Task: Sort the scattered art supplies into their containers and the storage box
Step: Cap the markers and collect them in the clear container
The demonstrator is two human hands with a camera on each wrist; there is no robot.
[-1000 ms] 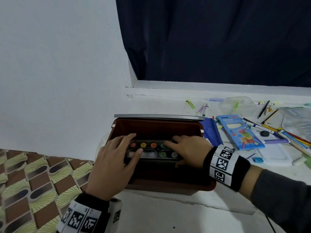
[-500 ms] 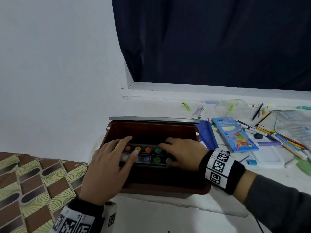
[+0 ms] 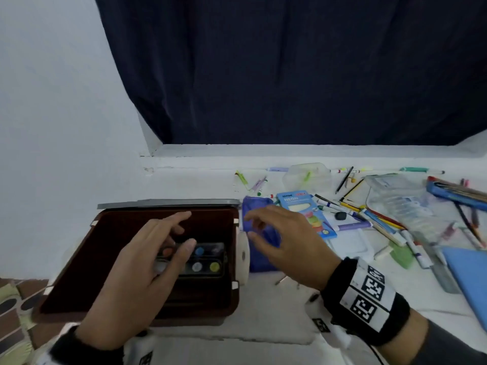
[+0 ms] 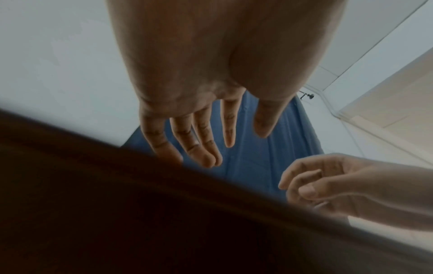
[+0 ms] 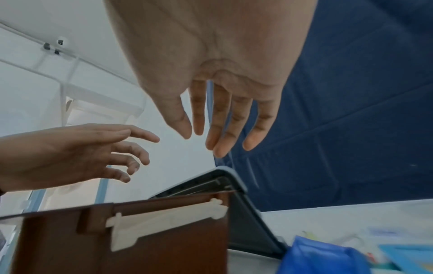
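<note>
The brown storage box stands open at the left end of the white ledge, its grey lid raised behind it. A black paint set with round colour pans lies inside. My left hand hovers over the paint set with loosely spread fingers and holds nothing. My right hand is outside the box, above a blue pouch beside the box's right wall, fingers relaxed and empty. The right wrist view shows the box's wall and white latch below both hands.
Right of the pouch lie a blue neon crayon box, a clear plastic tub, a clear bag, several scattered pens and pencils and a blue sheet. A dark curtain hangs behind. Patterned floor shows at left.
Both hands have lifted off the paint set, which stays in the box. My right hand has moved right, out of the box and over the blue pouch.
</note>
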